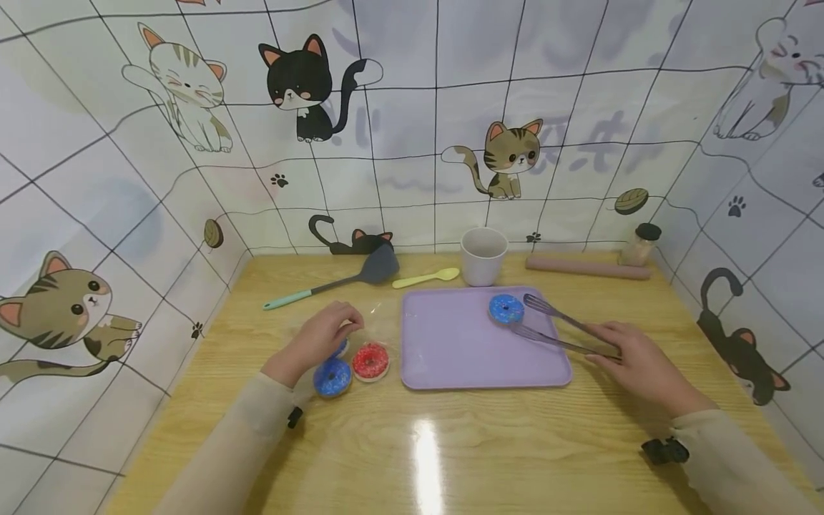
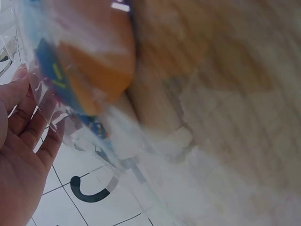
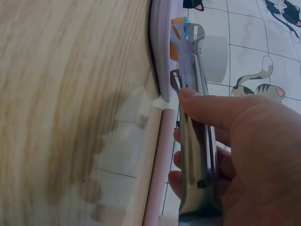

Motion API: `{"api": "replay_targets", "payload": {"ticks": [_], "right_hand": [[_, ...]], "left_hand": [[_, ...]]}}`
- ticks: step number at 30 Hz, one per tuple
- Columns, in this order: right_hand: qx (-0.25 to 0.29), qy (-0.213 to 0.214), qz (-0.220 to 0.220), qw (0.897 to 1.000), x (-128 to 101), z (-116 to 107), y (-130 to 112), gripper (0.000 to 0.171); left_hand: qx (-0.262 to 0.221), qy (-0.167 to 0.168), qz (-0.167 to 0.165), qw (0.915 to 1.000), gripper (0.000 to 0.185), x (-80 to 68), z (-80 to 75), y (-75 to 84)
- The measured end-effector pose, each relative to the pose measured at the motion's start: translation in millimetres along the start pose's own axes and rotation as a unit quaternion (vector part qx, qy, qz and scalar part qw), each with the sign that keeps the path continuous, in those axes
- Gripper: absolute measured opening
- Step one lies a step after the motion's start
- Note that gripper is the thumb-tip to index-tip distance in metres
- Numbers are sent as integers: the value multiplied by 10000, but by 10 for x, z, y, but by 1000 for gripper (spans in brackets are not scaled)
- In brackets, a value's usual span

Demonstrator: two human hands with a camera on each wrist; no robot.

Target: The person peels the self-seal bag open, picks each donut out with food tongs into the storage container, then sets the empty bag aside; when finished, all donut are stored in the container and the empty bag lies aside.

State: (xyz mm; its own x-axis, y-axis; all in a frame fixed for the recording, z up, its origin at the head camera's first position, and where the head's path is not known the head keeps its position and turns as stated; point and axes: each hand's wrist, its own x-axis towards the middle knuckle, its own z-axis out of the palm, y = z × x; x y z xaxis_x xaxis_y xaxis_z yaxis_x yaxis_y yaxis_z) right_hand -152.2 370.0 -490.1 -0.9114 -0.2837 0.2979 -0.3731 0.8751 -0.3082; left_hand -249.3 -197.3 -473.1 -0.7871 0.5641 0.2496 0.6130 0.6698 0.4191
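My left hand (image 1: 325,330) rests near the table's left side, fingers curled on a clear plastic bag (image 2: 101,127) that holds a partly hidden blue doughnut (image 1: 342,348). Just in front of it lie a loose blue doughnut (image 1: 332,377) and a red doughnut (image 1: 370,360). My right hand (image 1: 627,352) grips metal tongs (image 1: 552,325). Their two arms stand apart, with the tips at the right side of a blue doughnut (image 1: 506,309) on the purple tray (image 1: 450,350). In the right wrist view the tongs (image 3: 195,117) point at that doughnut (image 3: 179,28).
Behind the tray stand a white cup (image 1: 483,256), a yellow spoon (image 1: 426,277), a grey spatula with a green handle (image 1: 347,279), a pink rolling pin (image 1: 587,268) and a small black-lidded jar (image 1: 640,245). Cat-patterned walls close off three sides of the wooden table (image 1: 450,443).
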Motion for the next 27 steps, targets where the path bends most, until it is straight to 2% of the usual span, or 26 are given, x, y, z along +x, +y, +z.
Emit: {"api": "replay_targets", "payload": {"ticks": [5,12,20,27], "right_hand": [[49,185,-21,9998,-1,-54,-54,64],[109,447,-473,9978,103,-37,-276,67],[234,148,-824,9962,277,-25,-618,60],[292,-20,-1330,9907,601,45,-867,53]], "left_hand": [[-3,-76,-55,10000,4,25,-31,6],[-1,-76,-81,9999,5,12,-40,20],[-21,-69,-82,9999,7,-9,-53,47],[-6,-75,-42,10000,7,-15,-49,-2]]}}
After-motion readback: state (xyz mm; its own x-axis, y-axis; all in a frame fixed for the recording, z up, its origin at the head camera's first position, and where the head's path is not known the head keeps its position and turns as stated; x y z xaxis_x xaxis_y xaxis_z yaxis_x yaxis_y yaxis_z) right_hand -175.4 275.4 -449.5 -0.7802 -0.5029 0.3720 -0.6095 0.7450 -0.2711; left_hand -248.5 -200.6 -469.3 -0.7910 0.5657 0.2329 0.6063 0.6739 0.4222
